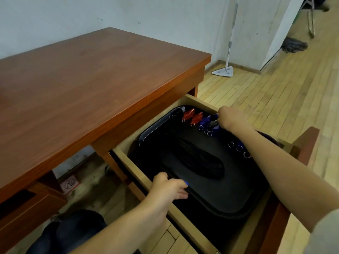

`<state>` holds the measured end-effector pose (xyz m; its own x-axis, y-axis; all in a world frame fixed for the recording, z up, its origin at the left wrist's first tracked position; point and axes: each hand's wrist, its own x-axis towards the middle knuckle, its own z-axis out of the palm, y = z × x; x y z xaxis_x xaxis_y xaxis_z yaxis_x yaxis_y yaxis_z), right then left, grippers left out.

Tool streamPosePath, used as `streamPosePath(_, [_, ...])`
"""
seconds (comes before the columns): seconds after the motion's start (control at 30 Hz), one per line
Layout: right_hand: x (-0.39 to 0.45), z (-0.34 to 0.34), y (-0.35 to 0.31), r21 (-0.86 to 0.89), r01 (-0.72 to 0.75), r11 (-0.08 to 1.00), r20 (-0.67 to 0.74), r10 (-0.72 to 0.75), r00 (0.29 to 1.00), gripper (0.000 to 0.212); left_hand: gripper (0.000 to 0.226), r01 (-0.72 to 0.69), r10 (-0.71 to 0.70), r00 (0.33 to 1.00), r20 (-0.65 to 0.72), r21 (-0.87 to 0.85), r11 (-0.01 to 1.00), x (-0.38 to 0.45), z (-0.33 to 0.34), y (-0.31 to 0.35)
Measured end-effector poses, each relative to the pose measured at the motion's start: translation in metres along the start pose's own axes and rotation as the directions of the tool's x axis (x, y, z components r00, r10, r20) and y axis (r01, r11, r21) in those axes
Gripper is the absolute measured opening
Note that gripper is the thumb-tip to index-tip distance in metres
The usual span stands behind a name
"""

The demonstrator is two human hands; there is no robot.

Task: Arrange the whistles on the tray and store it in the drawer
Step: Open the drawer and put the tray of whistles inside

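Tray (216, 197): I have it lying inside the open drawer (146, 177), whistles (197, 119) lined along its far edge.
Hands: left hand (169, 187) and right hand (230, 119) clamped on opposite tray rims.
Advice: I'd lower it level, then let go before shutting.

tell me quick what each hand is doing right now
Left hand: gripping the near edge of the black tray.
Right hand: gripping the tray's far edge, beside the whistles.

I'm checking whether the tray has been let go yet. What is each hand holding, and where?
Both hold the black tray in the drawer: left hand at its near-left rim, right hand at its far edge.
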<state>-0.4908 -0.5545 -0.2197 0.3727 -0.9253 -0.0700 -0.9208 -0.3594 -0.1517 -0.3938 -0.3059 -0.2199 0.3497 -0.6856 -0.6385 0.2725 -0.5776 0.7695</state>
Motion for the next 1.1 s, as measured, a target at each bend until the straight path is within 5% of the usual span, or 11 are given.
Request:
streamPosePath(0.1, [0.002,0.003,0.002,-0.021,0.003,1.0,-0.028,-0.004,1.0,0.015,0.024,0.041,-0.04,0.998,0.038,-0.031,0.999,-0.005,-0.003,0.01])
streamPosePath(0.17, [0.005,0.004,0.002,-0.021,0.006,1.0,-0.036,-0.007,0.999,0.014,0.013,0.087,-0.083,0.995,0.052,-0.064,0.994,-0.005,-0.004,0.014])
streamPosePath(0.43, [0.009,0.006,0.005,-0.039,0.049,0.998,-0.041,-0.051,0.998,0.016,0.048,0.207,-0.191,0.976,0.103,-0.172,0.963,0.007,-0.012,0.018])
streamPosePath(0.77, [0.004,0.016,-0.001,-0.077,0.1,0.992,0.044,-0.097,0.994,0.007,0.057,0.334,-0.33,0.943,0.049,-0.168,0.928,0.018,-0.003,0.025])
streamPosePath(0.9, [0.004,0.03,-0.002,-0.035,0.09,0.995,0.082,-0.087,0.993,0.034,0.058,0.347,-0.349,0.937,0.019,-0.176,0.921,0.026,-0.001,0.024])
streamPosePath(1.0, [0.003,0.036,0.0,0.031,0.109,0.994,0.098,-0.112,0.989,0.009,0.064,0.347,-0.355,0.935,-0.007,-0.197,0.917,0.03,0.003,0.024])
streamPosePath(1.1, [0.003,0.039,-0.001,0.04,0.119,0.992,0.105,-0.122,0.987,0.009,0.068,0.366,-0.378,0.926,-0.009,-0.228,0.902,0.032,0.006,0.021])
